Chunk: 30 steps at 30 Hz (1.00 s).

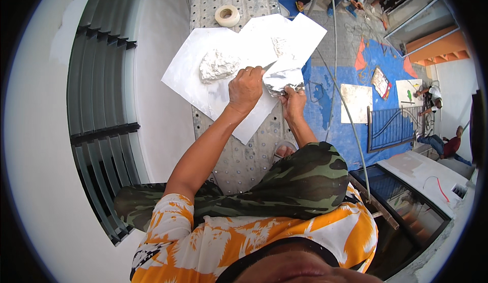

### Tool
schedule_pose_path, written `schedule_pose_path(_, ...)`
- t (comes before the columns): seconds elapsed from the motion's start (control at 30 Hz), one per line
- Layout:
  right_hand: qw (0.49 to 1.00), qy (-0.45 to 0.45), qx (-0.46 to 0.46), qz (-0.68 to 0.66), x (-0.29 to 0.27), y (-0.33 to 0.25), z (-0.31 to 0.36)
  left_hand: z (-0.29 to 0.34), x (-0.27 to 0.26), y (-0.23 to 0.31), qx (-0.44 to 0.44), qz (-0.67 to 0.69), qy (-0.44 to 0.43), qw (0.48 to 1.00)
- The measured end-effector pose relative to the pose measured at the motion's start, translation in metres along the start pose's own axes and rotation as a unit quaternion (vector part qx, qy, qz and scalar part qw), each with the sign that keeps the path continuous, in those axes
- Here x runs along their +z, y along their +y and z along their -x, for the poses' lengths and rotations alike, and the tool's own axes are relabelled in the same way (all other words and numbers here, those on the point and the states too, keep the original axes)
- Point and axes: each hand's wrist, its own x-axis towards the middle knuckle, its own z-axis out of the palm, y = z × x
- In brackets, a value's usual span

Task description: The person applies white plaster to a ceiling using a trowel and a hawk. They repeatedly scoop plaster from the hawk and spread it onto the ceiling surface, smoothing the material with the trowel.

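My left hand (246, 88) is closed, and a narrow grey blade (270, 65), like a putty knife's, juts out from its fingers. The grip itself is hidden under the hand. Between my right thumb and fingers is a shiny silver piece with white on its top (280, 80); whether it is foil or a broad metal blade I cannot tell. My right hand (294, 103) holds its near edge. The narrow blade's tip reaches over the silver piece. Both are above overlapping white sheets (203, 41). A lumpy mound of white putty (218, 65) sits left of my hands, with a smaller patch (279, 45) beyond them.
A roll of tape (226, 16) lies on the perforated metal scaffold plank (229, 161) under me. Louvred window slats (109, 85) line the left wall. Poles (351, 115) rise at the plank's right. Below are blue sheeting (325, 125), a metal gate (391, 128) and several people.
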Motion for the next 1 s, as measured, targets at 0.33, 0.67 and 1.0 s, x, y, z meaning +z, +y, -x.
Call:
schedule_pose_path(0.33,0.858,-0.226,-0.151,0.436,0.01,-0.033,0.099,0.014,-0.038,-0.001,-0.332,0.234,-0.008,0.914)
schedule_pose_path(0.67,0.932,-0.082,-0.129,0.33,-0.033,-0.104,0.028,0.065,0.049,0.042,-0.628,0.632,-0.129,0.436)
schedule_pose_path(1.0,0.986,-0.089,-0.027,0.137,-0.074,-0.124,-0.013,0.09,0.162,0.04,-0.722,0.657,0.025,0.216)
